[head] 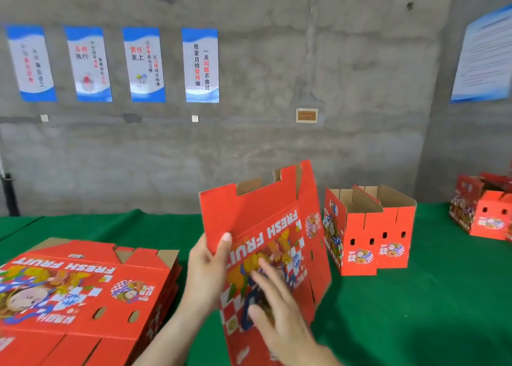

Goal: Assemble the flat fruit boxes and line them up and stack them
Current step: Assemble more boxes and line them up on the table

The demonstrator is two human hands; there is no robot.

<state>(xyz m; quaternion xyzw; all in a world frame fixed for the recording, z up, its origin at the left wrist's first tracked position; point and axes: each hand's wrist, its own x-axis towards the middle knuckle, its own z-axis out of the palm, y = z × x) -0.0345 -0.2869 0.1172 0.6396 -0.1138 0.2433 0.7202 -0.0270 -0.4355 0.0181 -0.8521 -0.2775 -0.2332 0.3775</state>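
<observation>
Red flat fruit box (257, 216): white "FRESH FRUIT" lettering, red-and-white checks, plain brown cardboard inner face. Green table cloth (415, 310). Mottled grey concrete wall (277, 149). White posters (201, 65), blue-banded, with black and red characters.

Even, soft light; hands motion-blurred, edges bowed, perhaps slightly hazy.

Four blue-and-white posters (201, 65) hang on the grey concrete wall (277, 144) behind the green-covered table (415, 310).

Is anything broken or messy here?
Nothing looks broken or spilled. The left hand grips a flat box, the right hand presses on it, the stack of flat boxes lies neat, and the assembled box stands upright.
</observation>
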